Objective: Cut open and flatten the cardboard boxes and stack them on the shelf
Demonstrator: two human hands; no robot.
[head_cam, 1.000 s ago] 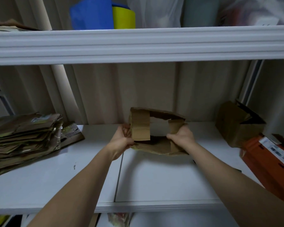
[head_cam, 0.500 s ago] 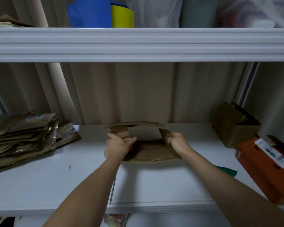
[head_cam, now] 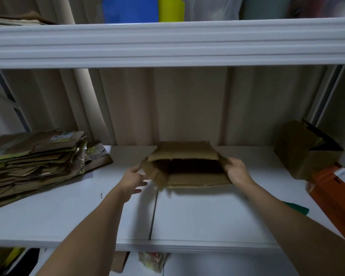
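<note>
The cardboard box [head_cam: 184, 166] lay half-collapsed on the white shelf [head_cam: 197, 214], near its back and about midway along, its open end facing the camera. The right hand [head_cam: 236, 172] gripped the box's right edge, fingers curled round the cardboard. The left hand [head_cam: 132, 179] sat at the left flap, fingers loosely spread and touching it at most; whether they pinched anything could not be told, as that side was blurred.

The step in hand looked like flattening: the top panel sagged but a dark hollow still showed inside. The next move would probably call for pressing the top down flat, then carrying the piece left onto the stack of flattened cardboard [head_cam: 34, 160], well apart from the box.

To the right stood another brown box [head_cam: 305, 150], unflattened, with an orange box [head_cam: 335, 198] just in front of it, cut off by the frame. A green object [head_cam: 296, 208] was partly hidden behind the right forearm. No cutting tool was visible.
</note>
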